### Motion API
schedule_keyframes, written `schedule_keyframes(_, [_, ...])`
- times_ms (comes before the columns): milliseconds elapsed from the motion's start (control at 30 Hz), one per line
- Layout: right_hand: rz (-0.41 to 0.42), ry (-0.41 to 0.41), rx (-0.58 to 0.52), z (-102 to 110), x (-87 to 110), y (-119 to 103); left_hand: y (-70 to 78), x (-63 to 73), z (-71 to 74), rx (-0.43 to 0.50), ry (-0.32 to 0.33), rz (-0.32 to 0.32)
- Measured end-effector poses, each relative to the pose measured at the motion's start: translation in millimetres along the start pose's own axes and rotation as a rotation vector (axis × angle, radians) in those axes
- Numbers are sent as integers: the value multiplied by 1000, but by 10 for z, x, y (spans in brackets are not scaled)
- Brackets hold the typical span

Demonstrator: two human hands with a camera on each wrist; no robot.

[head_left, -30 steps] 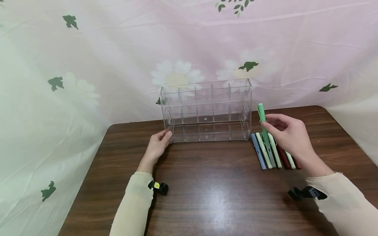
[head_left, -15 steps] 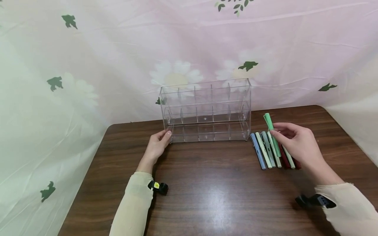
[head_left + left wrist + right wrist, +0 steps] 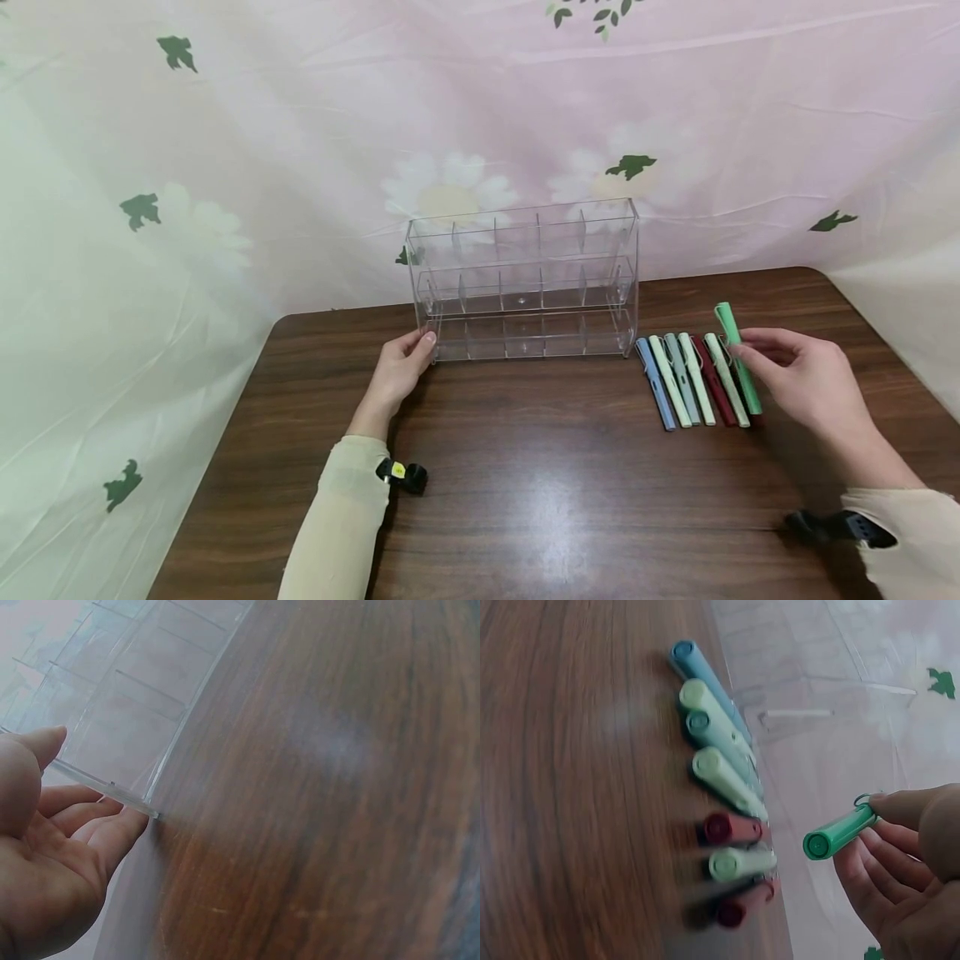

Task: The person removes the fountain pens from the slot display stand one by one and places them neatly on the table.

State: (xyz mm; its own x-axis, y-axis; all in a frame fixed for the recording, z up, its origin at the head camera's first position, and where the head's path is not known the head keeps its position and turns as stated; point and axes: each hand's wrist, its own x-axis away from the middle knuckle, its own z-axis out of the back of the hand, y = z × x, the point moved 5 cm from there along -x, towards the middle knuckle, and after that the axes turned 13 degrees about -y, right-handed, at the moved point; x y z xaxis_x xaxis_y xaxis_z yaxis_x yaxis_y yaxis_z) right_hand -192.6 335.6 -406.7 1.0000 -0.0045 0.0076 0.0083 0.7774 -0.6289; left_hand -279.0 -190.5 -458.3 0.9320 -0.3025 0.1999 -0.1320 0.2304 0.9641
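Note:
A clear acrylic pen organizer [image 3: 525, 347] with tiered compartments stands at the back of the table. My left hand [image 3: 397, 367] grips its front left corner, thumb on one side of the wall and fingers on the other, as the left wrist view shows. Between thumb and fingers, my right hand [image 3: 810, 379] pinches a bright green pen [image 3: 748, 387], tilted with its clip end up. This pen is over the right end of a row of several pens, overlapping the last dark red pen [image 3: 732, 912] in the head view.
Lying side by side are a blue pen [image 3: 657, 389], pale green pens [image 3: 699, 383], a grey-blue pen [image 3: 683, 383] and another dark red pen [image 3: 716, 385]. They lie right of the organizer on the brown wooden table [image 3: 525, 467]. A floral cloth [image 3: 315, 167] hangs behind.
My right hand has moved right and toward me, carrying the green pen from over the middle of the row to its right end. The left hand and organizer have stayed put.

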Motion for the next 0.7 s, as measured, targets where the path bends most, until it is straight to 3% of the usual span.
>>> schedule_keyframes(700, [-71,-101,170,24,-17,467,15,15,-3,-25,11,5])
